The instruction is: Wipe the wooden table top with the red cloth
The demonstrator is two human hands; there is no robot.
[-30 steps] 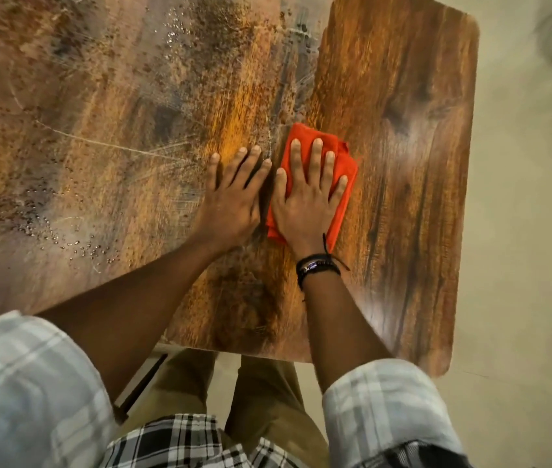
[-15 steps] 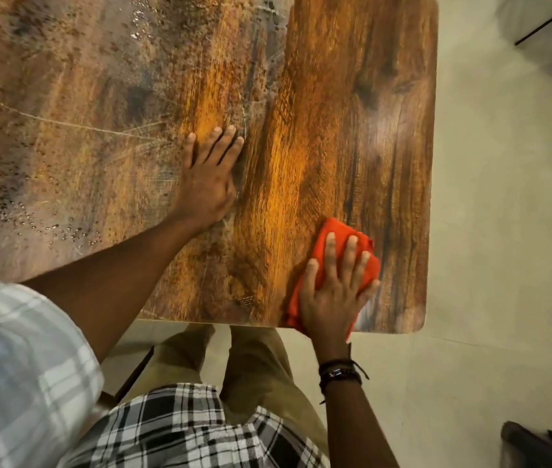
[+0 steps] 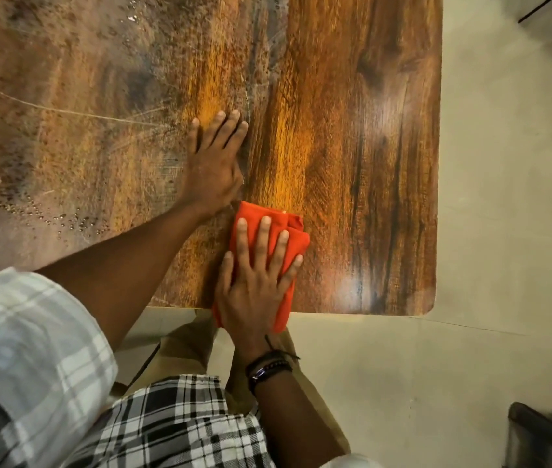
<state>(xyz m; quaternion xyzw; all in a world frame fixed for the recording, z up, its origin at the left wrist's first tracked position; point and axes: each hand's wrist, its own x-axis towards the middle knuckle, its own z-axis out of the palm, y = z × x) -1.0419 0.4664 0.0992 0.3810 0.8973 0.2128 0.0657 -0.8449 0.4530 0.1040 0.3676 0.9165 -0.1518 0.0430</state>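
Observation:
The wooden table top [image 3: 362, 136] fills the upper part of the head view; its right strip is dark and glossy, its left part dull with droplets and smears. A folded red cloth [image 3: 269, 228] lies at the near edge, its lower end hanging past the edge. My right hand [image 3: 256, 285] presses flat on the cloth with fingers spread. Flat on the bare wood just behind and left of the cloth rests my left hand [image 3: 215, 163], fingers together, holding nothing.
The table's right edge and rounded near-right corner [image 3: 431, 305] border a pale floor [image 3: 504, 231]. A dark furniture piece [image 3: 545, 430] stands at the lower right. Thin dark legs [image 3: 551, 11] show at the top right. My legs are under the near edge.
My right hand has slid the red cloth left along the near edge, closer to my left hand. One second ago the cloth was farther up the table. My left hand has stayed planted.

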